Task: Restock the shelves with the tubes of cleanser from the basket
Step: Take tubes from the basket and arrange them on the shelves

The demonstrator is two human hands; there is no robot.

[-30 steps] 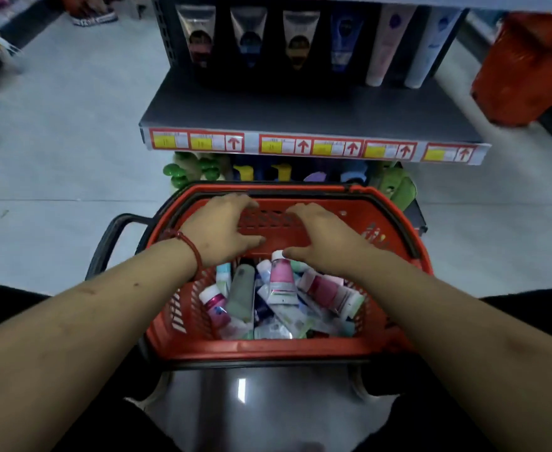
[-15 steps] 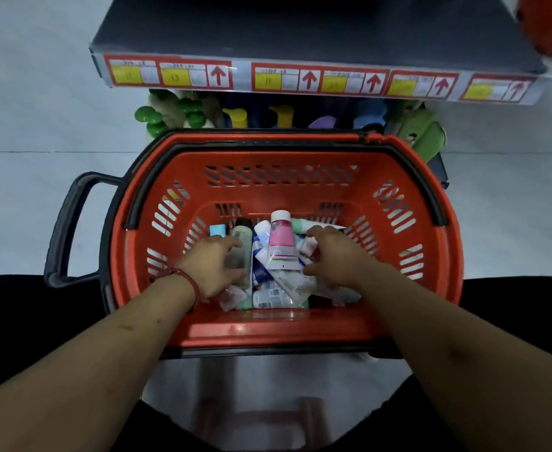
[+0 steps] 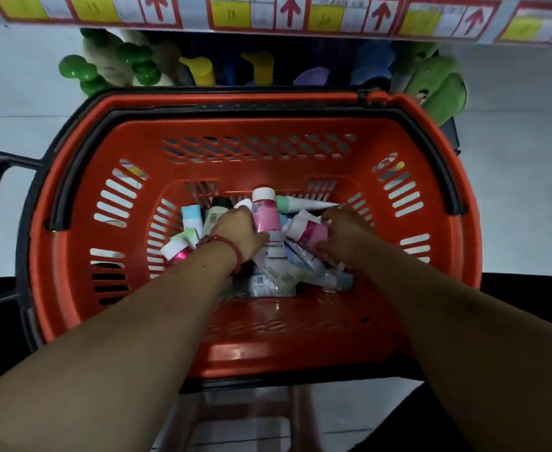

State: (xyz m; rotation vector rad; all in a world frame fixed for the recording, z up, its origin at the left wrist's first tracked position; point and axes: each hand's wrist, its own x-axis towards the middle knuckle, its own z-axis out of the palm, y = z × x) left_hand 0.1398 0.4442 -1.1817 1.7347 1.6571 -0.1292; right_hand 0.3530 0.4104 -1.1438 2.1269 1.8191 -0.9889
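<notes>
Head view: looks straight down on the tubes of cleanser (image 3: 268, 275), a loose pile lying crosswise over one another on the bottom of the basket (image 3: 251, 158).
Pink tube (image 3: 265, 212): stands tilted at the far side of the pile, white cap pointing away, its body against the left hand.
Magenta tube (image 3: 310, 231): lies slantwise on top of the pile, white cap toward the middle, inside the right hand's grasp.
Handling: likely light and soft-walled. The glossy plastic may slip, and the bodies give under a squeeze while the caps stay stiff.
Where to hold: around the mid-body, with enough pressure to lift but not to dent. The flat crimped end is a poor hold.
Left hand (image 3: 238, 233): curled against the pink tube with the thumb across its lower part, gripping it. A red bracelet (image 3: 225, 243) sits at the wrist.
Right hand (image 3: 343, 236): fingers wrapped round the magenta tube. The two hands are near each other but apart.
Basket: orange with slotted walls and a black handle folded along the rim. It seems to sit on a stool (image 3: 245, 419).
Shelf (image 3: 287, 14): its front edge runs just beyond the basket and carries price labels (image 3: 232, 14) with red arrows.
Under the shelf: pump bottles (image 3: 137, 66) with green and yellow tops stand in a row.
Floor (image 3: 512, 190): pale tiles on either side.
</notes>
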